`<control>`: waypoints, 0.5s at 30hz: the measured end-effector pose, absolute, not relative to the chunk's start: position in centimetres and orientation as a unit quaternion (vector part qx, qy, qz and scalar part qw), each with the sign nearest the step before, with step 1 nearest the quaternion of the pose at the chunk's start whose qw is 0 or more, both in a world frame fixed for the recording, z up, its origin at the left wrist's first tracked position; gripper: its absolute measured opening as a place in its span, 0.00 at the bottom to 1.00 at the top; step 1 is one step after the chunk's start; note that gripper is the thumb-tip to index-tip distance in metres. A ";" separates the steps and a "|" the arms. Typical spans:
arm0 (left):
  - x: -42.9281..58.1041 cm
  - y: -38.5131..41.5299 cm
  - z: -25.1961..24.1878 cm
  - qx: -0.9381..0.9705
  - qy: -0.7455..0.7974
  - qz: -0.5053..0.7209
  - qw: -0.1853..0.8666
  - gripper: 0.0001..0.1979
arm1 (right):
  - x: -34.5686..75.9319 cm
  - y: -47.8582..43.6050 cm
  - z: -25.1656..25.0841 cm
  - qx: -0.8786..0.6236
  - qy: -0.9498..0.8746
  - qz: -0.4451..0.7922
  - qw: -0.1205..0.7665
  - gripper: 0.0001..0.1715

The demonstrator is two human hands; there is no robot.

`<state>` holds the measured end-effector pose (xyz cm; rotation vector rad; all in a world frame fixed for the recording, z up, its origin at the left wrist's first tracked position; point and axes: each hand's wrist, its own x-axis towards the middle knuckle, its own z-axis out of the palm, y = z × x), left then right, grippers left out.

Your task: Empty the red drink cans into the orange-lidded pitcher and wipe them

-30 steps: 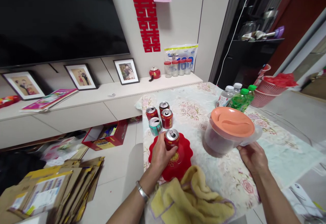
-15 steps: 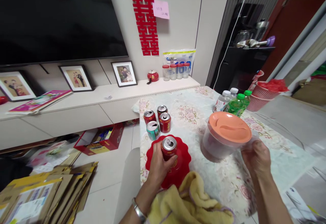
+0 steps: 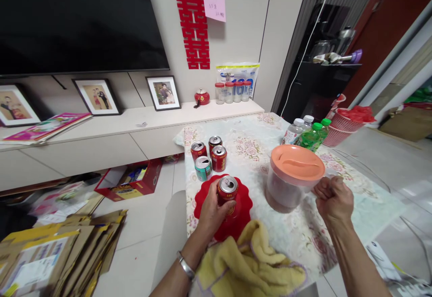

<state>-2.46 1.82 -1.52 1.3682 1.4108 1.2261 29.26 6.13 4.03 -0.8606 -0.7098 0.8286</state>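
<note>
My left hand [image 3: 213, 213] is wrapped round a red drink can [image 3: 228, 188] with an opened top, over a red scalloped plate [image 3: 243, 207]. My right hand [image 3: 335, 202] grips the handle of a clear plastic pitcher [image 3: 286, 188] with an orange lid [image 3: 297, 162]; the pitcher tilts slightly to the left, and whether its base touches the table I cannot tell. Behind the plate stand several opened cans, among them a green one [image 3: 203, 169] and a red one [image 3: 219, 159]. A crumpled yellow towel [image 3: 249, 261] lies at the near edge.
Bottles [image 3: 311, 138] with white and green caps stand behind the pitcher on the flowered tablecloth [image 3: 248, 146]. Pink baskets [image 3: 351, 123] are beyond them. A white cabinet [image 3: 162, 130] carries photo frames and jars. Flattened cardboard [image 3: 70, 252] and a red box [image 3: 130, 182] lie on the floor at left.
The pitcher and my right hand have shifted slightly left, and the pitcher's lid looks more level. My left hand keeps its hold on the can. The view has shifted a little.
</note>
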 end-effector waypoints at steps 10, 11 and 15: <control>-2.4 1.8 -1.4 0.537 0.568 0.484 0.393 0.35 | 30.0 4.8 5.7 -0.426 -0.370 0.388 0.729 0.32; -2.4 1.8 -1.4 0.539 0.565 0.485 0.394 0.34 | 30.0 4.6 6.0 -0.429 -0.376 0.386 0.725 0.33; -2.4 1.8 -1.5 0.541 0.562 0.487 0.392 0.34 | 29.8 4.2 7.5 -0.451 -0.406 0.369 0.704 0.33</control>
